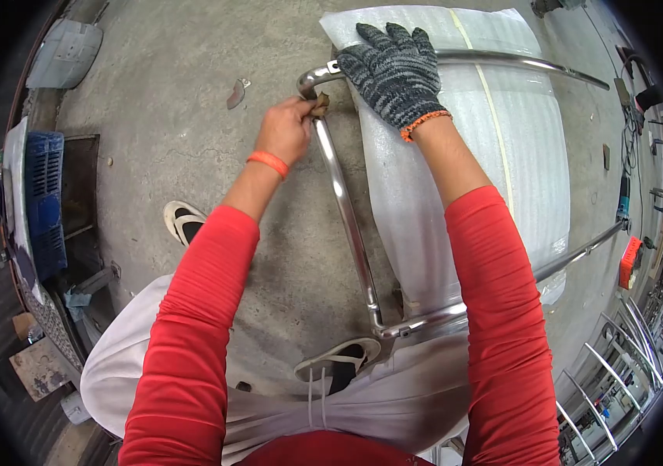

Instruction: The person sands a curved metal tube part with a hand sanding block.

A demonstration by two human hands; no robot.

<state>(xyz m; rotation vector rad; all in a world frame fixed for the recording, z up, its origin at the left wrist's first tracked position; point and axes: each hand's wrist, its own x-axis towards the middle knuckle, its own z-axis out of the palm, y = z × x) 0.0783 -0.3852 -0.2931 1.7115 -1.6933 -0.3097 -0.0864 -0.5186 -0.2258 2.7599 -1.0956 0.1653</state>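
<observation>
A shiny bent metal tube frame (pixel 341 179) lies over a foam-wrapped pad, with rounded corners on its near and far sides. My left hand (pixel 285 130), bare with an orange band at the wrist, is closed on a small brown, worn-looking scrap (pixel 321 104). It presses the scrap against the tube just below the far corner; I cannot tell whether it is cloth or abrasive paper. My right hand (pixel 393 76) wears a grey-black knit glove with an orange cuff. It lies flat across the far tube, fingers stretched forward, beside a small tab with a hole.
White foam wrapping (pixel 463 171) covers the pad under the frame. A broken curved piece (pixel 236 94) lies on the concrete floor. A blue crate (pixel 44 198) stands at left, with a pale bucket (pixel 67 54) behind. At right are an orange box (pixel 630 262) and metal racks (pixel 615 380).
</observation>
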